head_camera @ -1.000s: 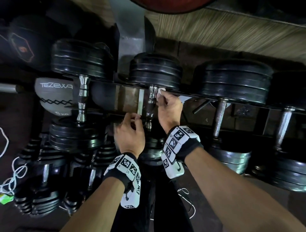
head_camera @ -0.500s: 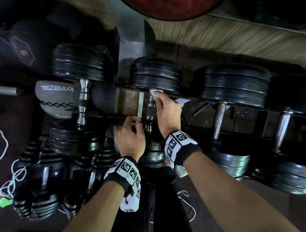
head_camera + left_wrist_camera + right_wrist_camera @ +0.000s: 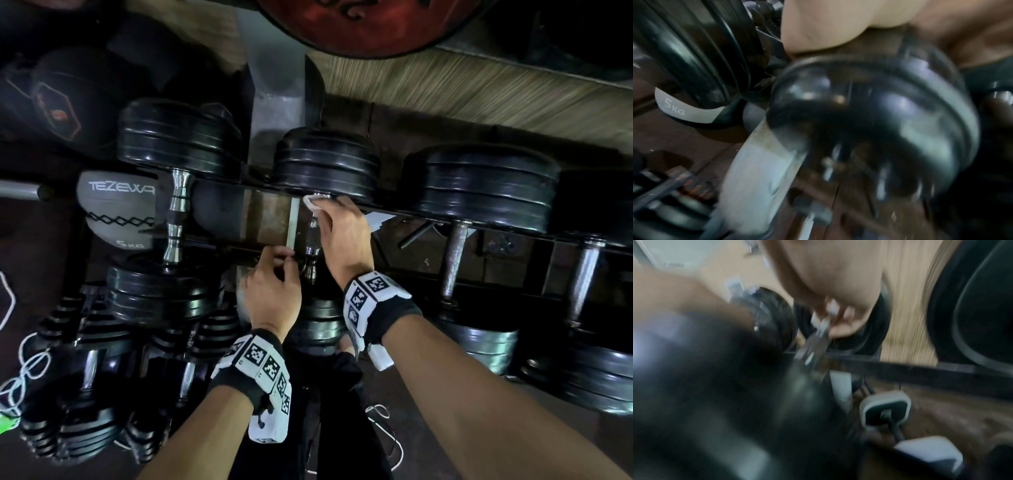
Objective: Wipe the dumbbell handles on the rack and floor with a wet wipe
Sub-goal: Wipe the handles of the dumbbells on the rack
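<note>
A black plate dumbbell lies across the rack rails [image 3: 445, 219] at the centre of the head view, its chrome handle [image 3: 313, 240] running toward me. My right hand [image 3: 337, 224] presses a white wet wipe [image 3: 313, 202] round the far end of that handle, just under the far plates [image 3: 325, 161]. My left hand [image 3: 274, 287] has its fingers curled at the rail beside the near end of the handle; what they hold is hidden. The right wrist view, blurred, shows the wet wipe [image 3: 823, 321] pinched against the handle [image 3: 813, 344].
More dumbbells lie on the rack: one at the left with a chrome handle [image 3: 176, 219], two at the right with dull handles [image 3: 454, 260]. A grey 5 kg ball [image 3: 116, 209] sits behind at the left. Smaller dumbbells [image 3: 85, 394] and white cord [image 3: 20, 373] lie on the floor.
My right hand has slid the wipe along the handle away from me, up to the far plates. The left hand has stayed at the near rail.
</note>
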